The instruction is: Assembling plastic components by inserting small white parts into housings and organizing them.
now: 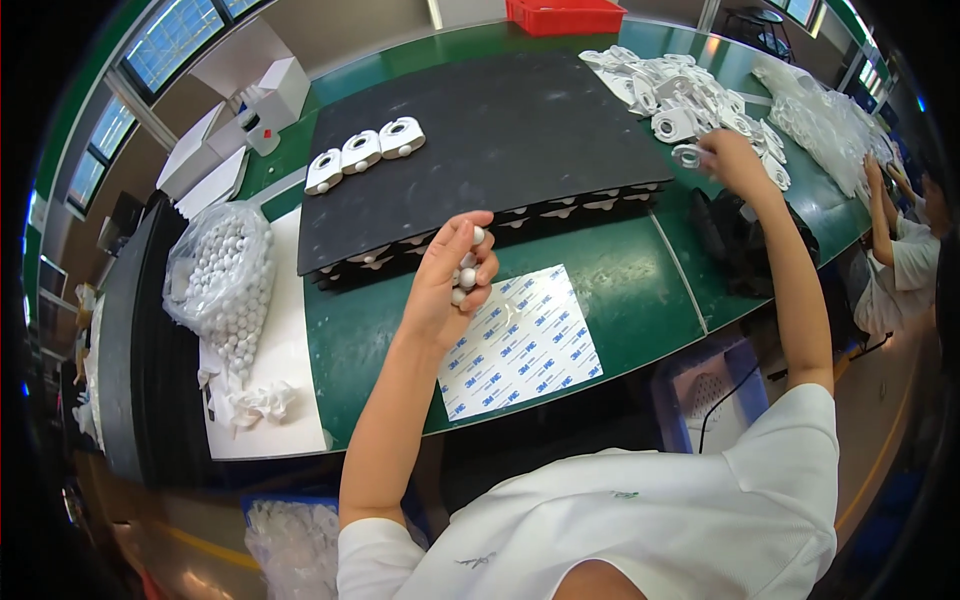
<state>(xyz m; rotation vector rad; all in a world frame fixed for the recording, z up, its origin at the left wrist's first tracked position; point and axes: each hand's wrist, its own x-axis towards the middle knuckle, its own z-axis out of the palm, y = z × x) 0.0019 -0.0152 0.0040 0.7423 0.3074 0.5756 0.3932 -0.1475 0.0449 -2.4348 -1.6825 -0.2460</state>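
My left hand (440, 280) is closed around several small white balls (467, 277), one of them up by the thumb and fingertip. It is over the near edge of a black foam board (480, 140). Farther right, my right hand (738, 165) pinches a white plastic part with a round ring (687, 156), beside a heap of similar white parts (690, 95). Three finished-looking white parts (362, 152) lie in a row on the board's left side, each with a white ball at its near end. Below my left hand lies a white sheet with blue print (522, 345).
A clear bag of white balls (220, 265) sits at the left near crumpled white paper (262, 402). More parts show between the stacked boards. A black tape dispenser-like object (735, 240) stands right; a red bin (565, 15) is at the back. Another person's hands (880, 180) work far right.
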